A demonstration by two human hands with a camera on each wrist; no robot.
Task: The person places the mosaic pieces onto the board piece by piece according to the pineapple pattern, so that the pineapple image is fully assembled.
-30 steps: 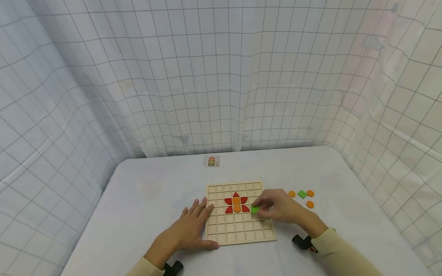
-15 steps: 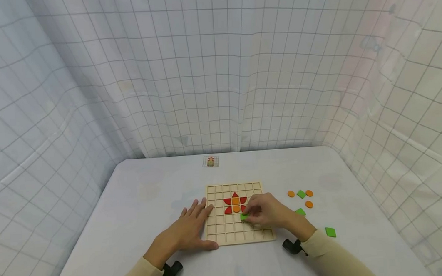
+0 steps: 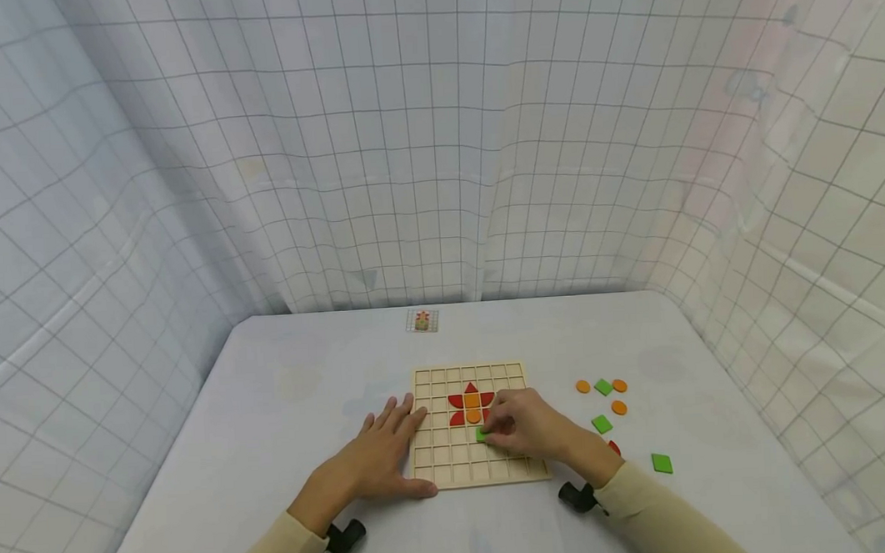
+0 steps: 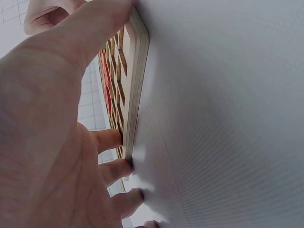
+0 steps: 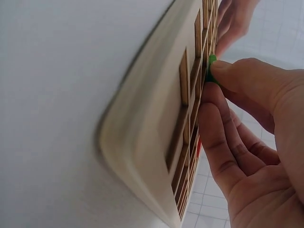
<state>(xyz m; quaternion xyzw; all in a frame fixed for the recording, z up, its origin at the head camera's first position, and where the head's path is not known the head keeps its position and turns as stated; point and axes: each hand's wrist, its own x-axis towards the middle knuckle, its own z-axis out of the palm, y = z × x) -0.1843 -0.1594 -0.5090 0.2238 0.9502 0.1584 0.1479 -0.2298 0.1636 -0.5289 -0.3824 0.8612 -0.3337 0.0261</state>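
A wooden grid board lies on the table, with red and orange tiles set in its cells as a flower-like figure. Over the cells just below the orange round tile, my right hand pinches a green square tile between thumb and fingers. In the right wrist view that green tile stands tilted at the board's surface, under the thumb. My left hand is spread flat along the board's left edge, its thumb at the near corner and fingertips touching the side, as the left wrist view also shows.
Right of the board lie loose orange discs, several green square tiles and a red piece partly behind the right wrist. A small pattern card lies near the table's back edge. Grid-patterned curtains enclose the table.
My right hand has moved left and slightly toward me with the green tile, from beside the red tiles to below the orange disc. My left hand stays in place.
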